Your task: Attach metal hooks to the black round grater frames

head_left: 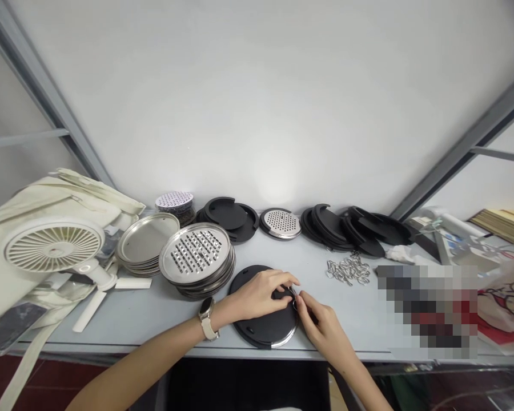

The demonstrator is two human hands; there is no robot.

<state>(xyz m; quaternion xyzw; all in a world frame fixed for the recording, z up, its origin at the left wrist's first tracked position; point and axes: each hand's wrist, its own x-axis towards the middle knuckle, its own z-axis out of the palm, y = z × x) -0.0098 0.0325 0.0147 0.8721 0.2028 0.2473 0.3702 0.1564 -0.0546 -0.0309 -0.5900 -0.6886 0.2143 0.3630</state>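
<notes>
A round black disc (257, 326) with a bright metal rim showing at its lower right lies near the table's front edge. Over its upper right part reaches my left hand (261, 294), wearing a watch on the wrist, thumb and forefinger closed at a small metal ring (295, 305). From the other side my right hand (321, 324) pinches the same ring at the disc's right edge. Fingers partly cover the ring, so how it joins the disc is hidden. Beyond my right hand lies a loose pile of metal rings (349, 270).
Left of the disc stand stacked metal grater plates (195, 254) and plain metal plates (148, 242). Black round holders (231, 220) and more black holders (329, 225) line the wall around a perforated disc (282, 222). A white fan (55, 245) and bag (34, 194) fill the left end.
</notes>
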